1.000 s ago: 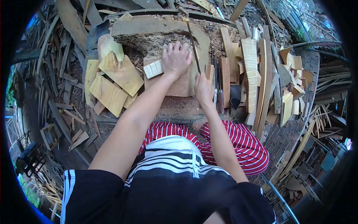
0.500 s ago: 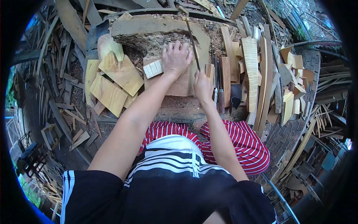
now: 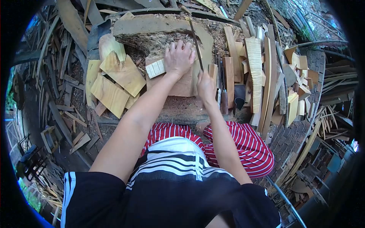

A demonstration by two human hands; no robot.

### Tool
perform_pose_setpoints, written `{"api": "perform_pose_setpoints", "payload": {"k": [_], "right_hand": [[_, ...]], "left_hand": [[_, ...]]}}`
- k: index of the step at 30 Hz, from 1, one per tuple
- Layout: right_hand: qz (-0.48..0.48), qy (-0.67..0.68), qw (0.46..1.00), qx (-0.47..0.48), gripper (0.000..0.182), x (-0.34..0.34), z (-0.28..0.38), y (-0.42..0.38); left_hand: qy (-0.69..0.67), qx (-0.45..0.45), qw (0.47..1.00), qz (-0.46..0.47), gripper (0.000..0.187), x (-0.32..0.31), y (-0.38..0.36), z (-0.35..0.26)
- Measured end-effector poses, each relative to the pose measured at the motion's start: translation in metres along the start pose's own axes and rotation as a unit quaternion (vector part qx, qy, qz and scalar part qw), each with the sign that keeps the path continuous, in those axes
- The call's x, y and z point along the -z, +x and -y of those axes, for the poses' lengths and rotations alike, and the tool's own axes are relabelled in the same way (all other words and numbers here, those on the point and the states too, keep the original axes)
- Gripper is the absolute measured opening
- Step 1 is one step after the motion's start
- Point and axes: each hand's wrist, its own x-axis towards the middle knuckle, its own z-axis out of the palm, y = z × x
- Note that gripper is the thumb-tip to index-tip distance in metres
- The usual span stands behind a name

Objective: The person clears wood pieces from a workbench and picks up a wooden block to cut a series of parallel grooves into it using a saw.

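Observation:
My left hand (image 3: 179, 59) presses down with fingers bent over a pale wood strip (image 3: 156, 68). Dark lines run across the strip's exposed left end; the rest lies mostly under my hand. Beneath it is a flat brown board (image 3: 178, 86) on the worn wooden work block (image 3: 148, 26). My right hand (image 3: 206, 87) is closed around the near end of a long, thin, dark blade (image 3: 196, 41). The blade points away from me, just right of my left hand, near the strip's right end. Its handle is hidden in my fist, and I cannot make out teeth.
Yellowish wood pieces (image 3: 123, 74) lie to the left. Right of my right hand are a reddish-brown wood block (image 3: 228, 72), a tool with a brown handle (image 3: 224, 99) and a ridged pale plank (image 3: 254, 72). Wood offcuts (image 3: 292, 104) are heaped farther right.
The view has shifted very slightly. Both hands, the wood strip and the blade keep nearly the same positions.

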Motion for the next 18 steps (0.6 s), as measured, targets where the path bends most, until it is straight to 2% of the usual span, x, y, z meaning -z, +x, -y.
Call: {"api": "perform_pose_setpoints", "payload": {"k": [1,4,8,10,18], "right_hand": [[-0.02,-0.007,0.999,0.034,0.027,-0.002,0.005,0.008],[-0.006,-0.021,1.0,0.013,0.026,0.004,0.015,0.013],[-0.007,0.018,1.0,0.015,0.025,0.002,-0.012,-0.035],[0.026,0.016,0.999,-0.039,0.025,0.006,-0.019,-0.058],[0.004,-0.009,1.0,-0.009,0.028,-0.002,0.004,0.002]], "left_hand": [[0.004,-0.004,1.0,-0.015,0.023,0.001,-0.001,0.001],[-0.008,0.005,1.0,0.008,0.026,0.003,-0.001,0.001],[-0.005,0.013,1.0,0.011,0.027,0.004,0.001,0.0],[-0.008,0.008,1.0,0.005,0.026,0.004,-0.001,0.0],[-0.009,0.013,1.0,0.007,0.027,0.001,-0.002,-0.001]]}}
